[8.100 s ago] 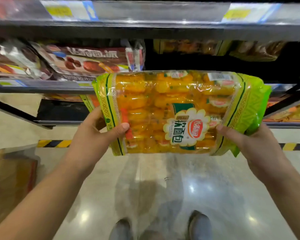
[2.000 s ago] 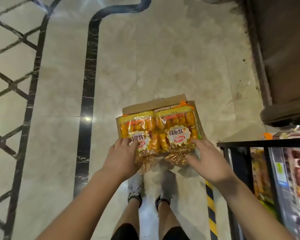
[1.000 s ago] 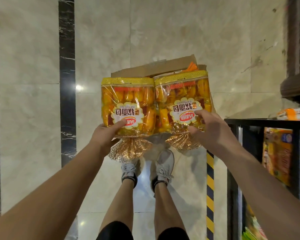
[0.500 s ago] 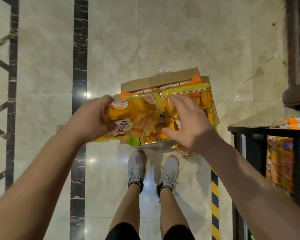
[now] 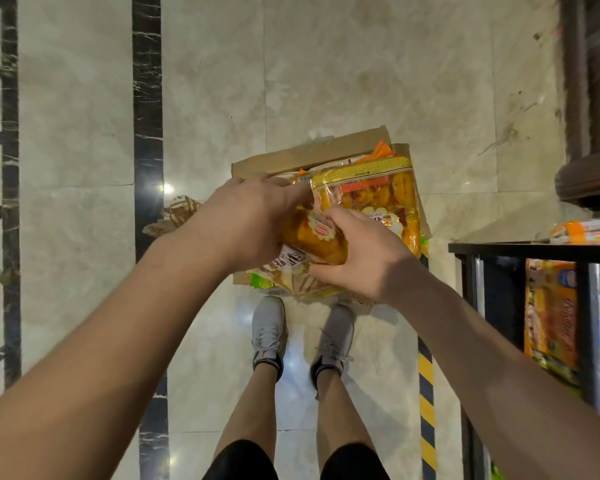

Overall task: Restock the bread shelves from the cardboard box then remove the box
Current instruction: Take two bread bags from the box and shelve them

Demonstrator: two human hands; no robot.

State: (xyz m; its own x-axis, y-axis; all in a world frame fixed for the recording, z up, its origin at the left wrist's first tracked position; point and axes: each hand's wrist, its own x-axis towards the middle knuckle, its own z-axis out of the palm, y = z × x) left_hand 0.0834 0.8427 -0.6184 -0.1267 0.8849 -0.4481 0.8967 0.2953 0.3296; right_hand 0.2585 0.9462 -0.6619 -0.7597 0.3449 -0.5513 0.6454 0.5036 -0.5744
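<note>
"Holding what, exactly?"

"Two bread packs, bunched together. The tilted bread pack [image 5: 312, 237] lies crosswise between both grips. The left grip [image 5: 253, 220] is curled over its top, and the right grip [image 5: 361, 258] clutches its near edge, thumb on the front. A crinkled gold end pokes out past the left wrist."

"And the second one?"

"The upright bread pack [image 5: 378, 192] sits just beyond the right grip, touching the tilted one, its gold band at the far end. Whether the fingers reach it, I cannot tell."

"Where's the box?"

"The cardboard box [image 5: 309, 154] stands on the floor [image 5: 326, 64] directly under the bundle, its flaps open and orange wrappers showing inside, just ahead of the grey shoes [image 5: 269, 332]."

"Any different from a second ago?"

"Yes. Then the packs hung side by side, both upright, one in each grip. Now the left one is turned sideways and drawn over against the other, and the grips have closed in until they almost meet. The box hasn't budged."

"And the shelf?"

"The black shelf [image 5: 534, 249] is off to the right, with a yellow-and-black stripe [image 5: 426, 375] on the floor beside it."
</note>
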